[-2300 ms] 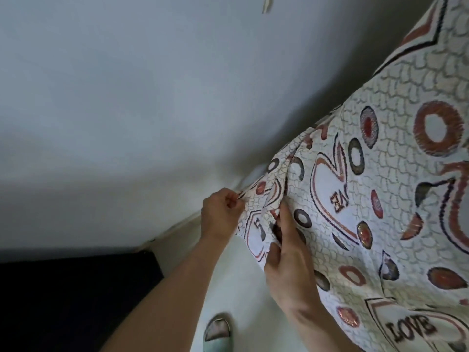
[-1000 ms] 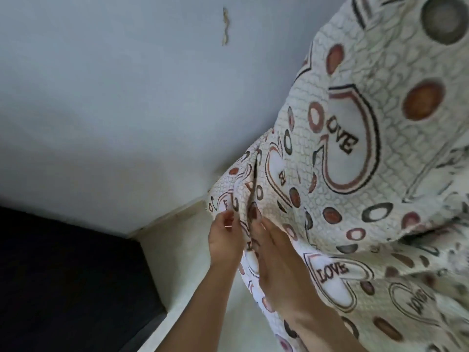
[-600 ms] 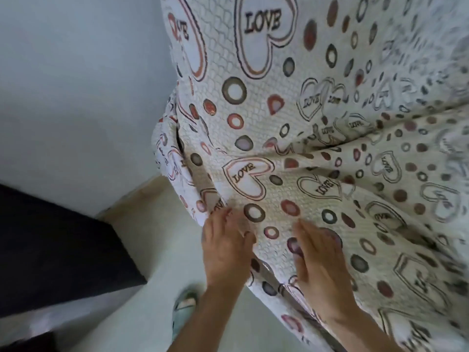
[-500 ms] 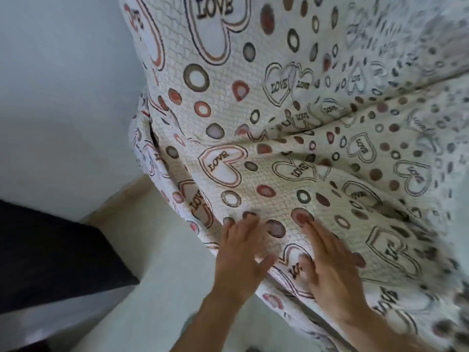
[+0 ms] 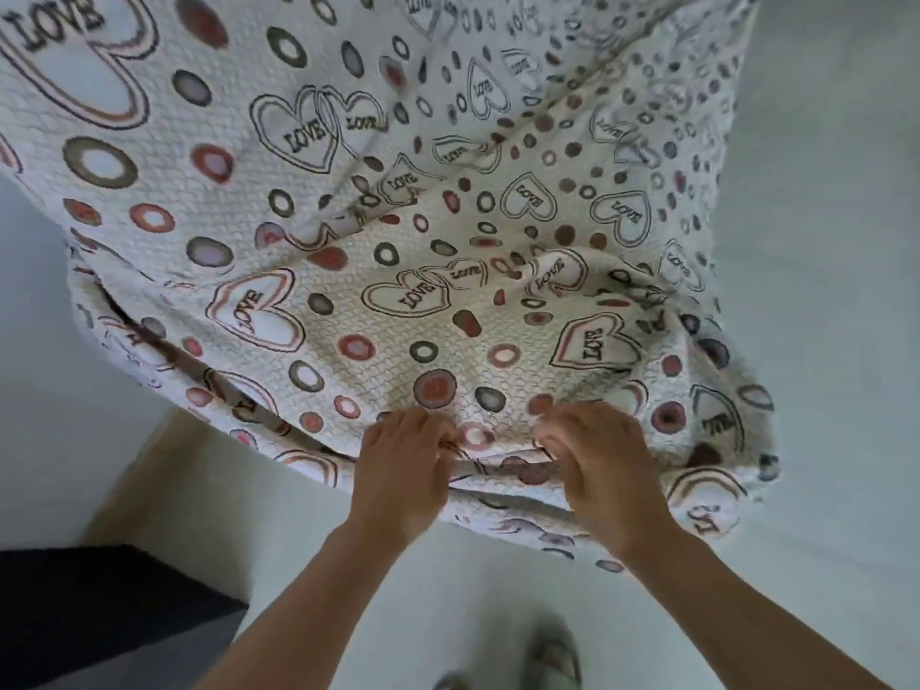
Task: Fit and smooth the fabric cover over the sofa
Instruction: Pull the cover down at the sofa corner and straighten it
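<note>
At the cover (image 5: 348, 216) hem — left hand (image 5: 398, 470), right hand (image 5: 605, 470), each tight on a fold — floor (image 5: 473, 600) below

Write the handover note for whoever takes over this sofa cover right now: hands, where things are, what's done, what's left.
Left hand: pinches a fold at the near edge of the cover.
Right hand: fingers curled round the same fold, beside the left.
Fabric cover: draped over the sofa, which is hidden beneath it; the near edge hangs toward the floor.
Done: cover is on.
Left: creases cross the middle and a bunch sits at the right; probably pull the edge down, then smooth those flat.
</note>
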The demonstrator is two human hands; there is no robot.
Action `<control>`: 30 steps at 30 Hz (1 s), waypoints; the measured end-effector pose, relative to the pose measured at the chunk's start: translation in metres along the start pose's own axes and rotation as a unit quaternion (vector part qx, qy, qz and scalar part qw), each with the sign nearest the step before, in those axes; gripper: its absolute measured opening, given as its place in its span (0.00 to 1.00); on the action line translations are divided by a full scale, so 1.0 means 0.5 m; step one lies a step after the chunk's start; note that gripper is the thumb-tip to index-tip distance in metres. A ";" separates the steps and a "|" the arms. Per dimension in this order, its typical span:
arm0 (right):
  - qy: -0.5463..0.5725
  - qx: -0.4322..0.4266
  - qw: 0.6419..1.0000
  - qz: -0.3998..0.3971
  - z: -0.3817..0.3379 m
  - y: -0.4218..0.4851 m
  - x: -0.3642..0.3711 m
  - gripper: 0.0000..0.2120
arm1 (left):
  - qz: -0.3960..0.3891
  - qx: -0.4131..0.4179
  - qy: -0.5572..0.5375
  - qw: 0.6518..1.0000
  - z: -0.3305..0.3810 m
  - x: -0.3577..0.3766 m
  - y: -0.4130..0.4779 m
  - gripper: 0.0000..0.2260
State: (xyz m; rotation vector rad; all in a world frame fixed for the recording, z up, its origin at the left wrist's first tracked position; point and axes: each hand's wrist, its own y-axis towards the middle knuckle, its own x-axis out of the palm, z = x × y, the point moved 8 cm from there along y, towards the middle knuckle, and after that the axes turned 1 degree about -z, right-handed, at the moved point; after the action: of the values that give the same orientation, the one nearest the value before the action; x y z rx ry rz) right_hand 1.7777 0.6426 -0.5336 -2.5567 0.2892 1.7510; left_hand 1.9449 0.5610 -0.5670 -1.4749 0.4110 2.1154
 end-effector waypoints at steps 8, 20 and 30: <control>0.249 0.605 0.726 0.214 0.387 -0.271 -0.077 0.21 | 0.004 0.194 -0.143 0.971 0.351 0.059 0.005 0.05; 0.469 0.579 0.668 0.007 0.467 -0.285 0.027 0.05 | 0.048 0.113 -0.046 0.991 0.442 0.153 -0.012 0.16; 0.612 0.614 0.498 0.003 0.434 -0.306 0.110 0.06 | 0.104 0.084 -0.079 0.988 0.444 0.153 -0.019 0.05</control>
State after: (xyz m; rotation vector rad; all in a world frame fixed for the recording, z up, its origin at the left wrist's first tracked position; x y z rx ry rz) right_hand 1.6231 0.8133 -0.6763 -1.8369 0.9946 -0.6899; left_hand 1.7585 0.7037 -0.5580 -1.2042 0.6910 2.2756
